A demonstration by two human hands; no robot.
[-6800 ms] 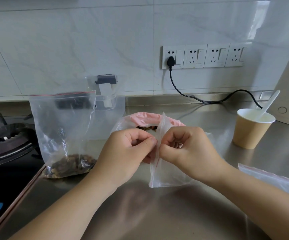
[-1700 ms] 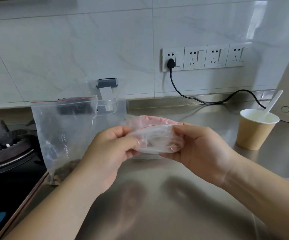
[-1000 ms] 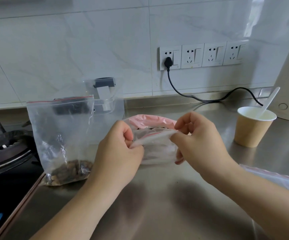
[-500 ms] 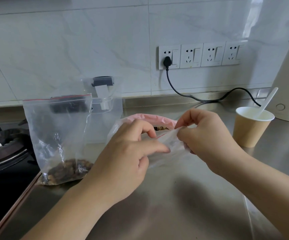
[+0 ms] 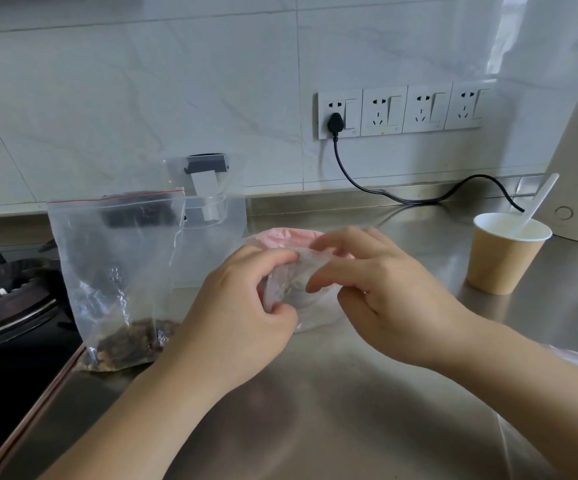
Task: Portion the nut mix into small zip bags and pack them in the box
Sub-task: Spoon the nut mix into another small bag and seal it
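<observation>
Hands: left hand (image 5: 242, 306) and right hand (image 5: 377, 289) both pinching small zip bag (image 5: 291, 289) right of big nut bag (image 5: 121, 271); contents unreadable behind fingers.

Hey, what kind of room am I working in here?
Most likely a home kitchen: a gas burner at the left, a steel countertop, and a tiled wall with a row of sockets.

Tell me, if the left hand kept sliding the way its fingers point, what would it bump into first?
The left hand points right and a little away, so it would first press into the small clear plastic zip bag it pinches, then probably the right hand. Depth is hard to judge.
</observation>
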